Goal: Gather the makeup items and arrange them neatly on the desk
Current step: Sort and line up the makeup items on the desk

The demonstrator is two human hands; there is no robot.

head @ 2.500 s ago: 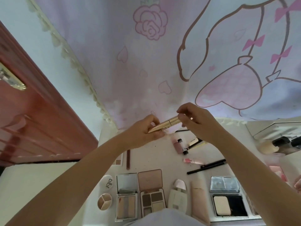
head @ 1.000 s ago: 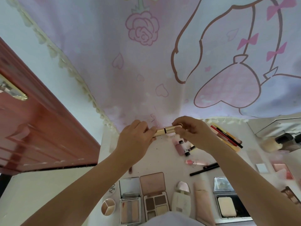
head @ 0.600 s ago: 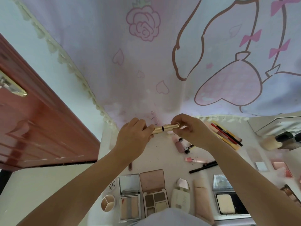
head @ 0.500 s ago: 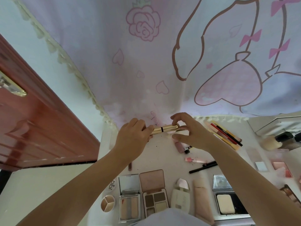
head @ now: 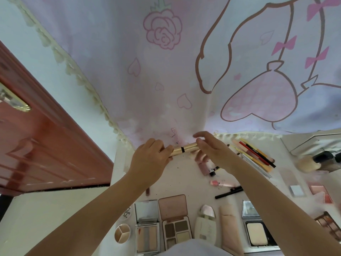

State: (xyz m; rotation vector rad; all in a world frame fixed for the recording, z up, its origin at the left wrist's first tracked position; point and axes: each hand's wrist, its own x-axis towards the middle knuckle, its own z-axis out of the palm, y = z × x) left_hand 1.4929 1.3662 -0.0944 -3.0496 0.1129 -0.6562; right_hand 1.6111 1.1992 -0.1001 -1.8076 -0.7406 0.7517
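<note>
left hand: my left hand (head: pixel 150 159) is gripping the near end of the slim gold makeup tube with a black band (head: pixel 184 149), fingers curled round it, steadying it level above the back of the bench.
right hand: my right hand (head: pixel 214 151) is meeting the tube's far end with fingers mostly straight and spread; looks like a light touch, not a grip.
tube: sitting between both hands near the pink cartoon-print curtain (head: pixel 184 61); I'm judging it's being closed or lined up before set-down.
white bench (head: pixel 184 178): carrying things in groups, likely sorted by shape.
front row: open eyeshadow palette with brown pans (head: pixel 176 230) and open compact with a cream powder pan (head: pixel 255 235) are lying lids-up, side by side.
right side: bundle of red, yellow and black cosmetic pencils (head: pixel 252 154) is lying roughly parallel, well apart from the palettes.
</note>
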